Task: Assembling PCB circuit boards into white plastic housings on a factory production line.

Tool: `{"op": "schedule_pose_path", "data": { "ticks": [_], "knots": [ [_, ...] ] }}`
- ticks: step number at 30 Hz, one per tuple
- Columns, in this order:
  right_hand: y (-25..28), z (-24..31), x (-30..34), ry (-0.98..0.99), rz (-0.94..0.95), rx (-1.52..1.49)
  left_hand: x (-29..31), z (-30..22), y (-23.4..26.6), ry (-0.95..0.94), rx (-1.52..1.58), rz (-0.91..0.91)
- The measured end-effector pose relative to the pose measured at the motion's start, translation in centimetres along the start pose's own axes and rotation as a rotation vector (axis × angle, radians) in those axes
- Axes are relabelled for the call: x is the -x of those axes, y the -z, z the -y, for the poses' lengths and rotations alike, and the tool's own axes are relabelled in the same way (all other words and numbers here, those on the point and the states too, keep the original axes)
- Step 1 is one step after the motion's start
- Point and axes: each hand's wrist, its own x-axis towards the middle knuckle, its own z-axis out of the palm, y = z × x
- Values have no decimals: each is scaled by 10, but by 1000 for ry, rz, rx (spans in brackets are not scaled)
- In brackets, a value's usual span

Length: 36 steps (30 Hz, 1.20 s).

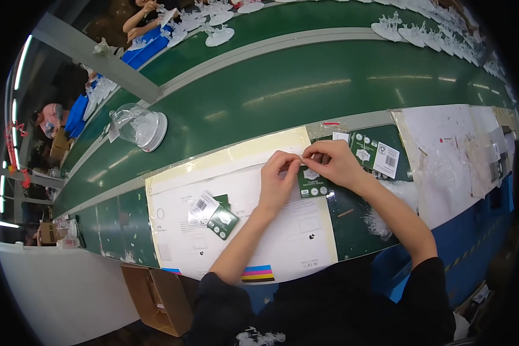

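Observation:
My left hand [278, 180] and my right hand [335, 164] meet over the sheet-covered bench, fingertips pinched together. A green printed card tag [313, 185] shows just below the pinch, its top edge hidden by my right fingers. Whatever lies between my left fingertips is too small to make out. Left of my left forearm, on the white printed sheet [179, 242], lies a small pile of green tags [222, 222] and white barcode labels [202, 209]. Beyond my right hand more green tags with a barcode [386, 160] rest on the bench.
A green conveyor belt [225, 98] runs past the bench, carrying a clear dome [136, 127] on a white base. White strands [380, 222] lie by my right forearm. Rows of clear ornaments [412, 34] stand at the back. Another person's arm [138, 20] works beyond. A cardboard box [170, 305] stands below left.

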Motion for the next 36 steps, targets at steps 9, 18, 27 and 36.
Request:
{"op": "schedule_pose_path", "data": {
  "ticks": [9, 18, 27, 36],
  "knots": [
    [-1, 6, -2, 37, 68, 65, 2, -4, 6, -92, -70, -6],
    [-8, 11, 5, -7, 46, 61, 11, -2, 7, -31, -6, 64],
    [-4, 10, 0, 6, 87, 122, 6, -4, 9, -59, -41, 78],
    [-4, 6, 2, 83, 87, 140, 8, -6, 11, -67, -106, 88]
  ]
}}
